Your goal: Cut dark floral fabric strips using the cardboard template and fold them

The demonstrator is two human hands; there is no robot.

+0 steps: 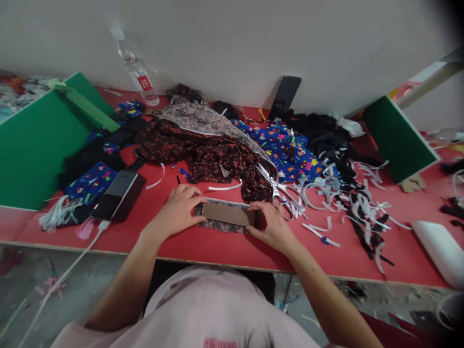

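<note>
A flat brown cardboard strip (226, 213) lies on a dark floral fabric piece (221, 226), whose edges show above and below it, near the table's front edge. My left hand (178, 212) grips the left end, thumb at the lower edge and fingers at the upper. At the right end, my right hand (271, 224) holds the piece in the same way, fingers curled above and thumb below. Just behind the hands lies a heap of dark red floral fabric (217, 157). White-handled scissors (277, 188) rest beside it, blades on the cloth.
Blue patterned cloth (286, 150) and white trim scraps (326, 193) spread to the right. A cabled power bank (118, 195) lies left. A water bottle (139, 77) and a phone (285, 96) lean at the wall. Green panels (36, 150) flank the red table (224, 249).
</note>
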